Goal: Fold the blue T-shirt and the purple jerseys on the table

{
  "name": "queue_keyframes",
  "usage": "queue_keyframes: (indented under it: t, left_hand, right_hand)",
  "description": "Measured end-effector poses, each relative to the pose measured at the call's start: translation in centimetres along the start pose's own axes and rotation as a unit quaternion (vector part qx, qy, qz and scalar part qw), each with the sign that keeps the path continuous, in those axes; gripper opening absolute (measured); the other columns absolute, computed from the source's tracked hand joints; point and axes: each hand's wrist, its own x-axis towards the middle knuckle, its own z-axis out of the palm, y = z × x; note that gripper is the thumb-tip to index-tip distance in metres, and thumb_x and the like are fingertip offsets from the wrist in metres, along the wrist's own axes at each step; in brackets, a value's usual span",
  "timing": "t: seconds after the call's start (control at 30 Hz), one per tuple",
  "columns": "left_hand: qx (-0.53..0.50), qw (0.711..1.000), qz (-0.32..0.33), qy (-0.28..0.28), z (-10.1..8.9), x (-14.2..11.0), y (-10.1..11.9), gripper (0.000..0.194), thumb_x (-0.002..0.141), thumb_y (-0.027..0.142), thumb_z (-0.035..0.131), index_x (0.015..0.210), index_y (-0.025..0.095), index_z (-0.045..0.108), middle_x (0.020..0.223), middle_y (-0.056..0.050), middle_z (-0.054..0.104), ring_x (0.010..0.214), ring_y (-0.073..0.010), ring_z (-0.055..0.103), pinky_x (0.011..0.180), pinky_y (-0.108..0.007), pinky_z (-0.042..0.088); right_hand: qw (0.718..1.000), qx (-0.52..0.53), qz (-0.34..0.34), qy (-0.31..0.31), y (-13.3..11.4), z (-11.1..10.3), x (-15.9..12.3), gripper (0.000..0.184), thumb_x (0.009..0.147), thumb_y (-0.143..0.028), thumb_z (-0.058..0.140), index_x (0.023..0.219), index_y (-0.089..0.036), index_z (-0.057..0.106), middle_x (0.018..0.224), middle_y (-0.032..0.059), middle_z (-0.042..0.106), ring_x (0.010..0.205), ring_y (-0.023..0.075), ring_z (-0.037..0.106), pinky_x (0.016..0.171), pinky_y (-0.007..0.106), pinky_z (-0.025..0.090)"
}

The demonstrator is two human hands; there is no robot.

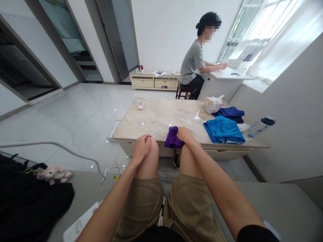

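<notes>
Seemingly, the purple cloth lies at the near edge of the worktop, its lower part hanging over the edge between the knees; the right hand has its fingers bunched on the cloth's right side, gripping it, which probably keeps it from sliding off. Left hand holds nothing: fingers close together, curved loosely over the left knee, apparently just a resting spot. Purple fabric soft, thin-looking, crumpled into uneven folds. To its right, well within the right arm's reach, a bright blue folded cloth lies flat in a squared stack of layers, likely so that it keeps its shape; behind it, dark blue folded cloth, beside a thin, wrinkled white plastic bag with gathered handles. Bottle at the right end: clear, smooth, cylindrical, dark-lidded; it appears tilted, perhaps by lens stretch. Small pinkish packet lies flat toward the far left. Worktop pale, veined like marble, glossy enough to catch highlights. Farther off, a person in a grey shirt sits at a white desk, forearms resting on it.
</notes>
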Motion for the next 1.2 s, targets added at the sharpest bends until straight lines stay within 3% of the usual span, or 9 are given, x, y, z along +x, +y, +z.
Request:
queue_keyframes:
  t: [1.2]
  left_hand:
    - [0.0,1.0,0.007,0.0,-0.42,-0.13,-0.2,0.038,0.103,0.024,0.046,0.12,0.02,0.08,0.131,-0.01,0.081,0.127,-0.0287,0.072,0.116,-0.042,0.051]
  right_hand:
    - [1.0,0.0,-0.002,-0.008,-0.02,-0.33,-0.47,0.041,0.104,-0.027,0.06,0.14,-0.013,0.073,0.138,0.0267,0.074,0.132,0.0331,0.072,0.104,0.036,0.057]
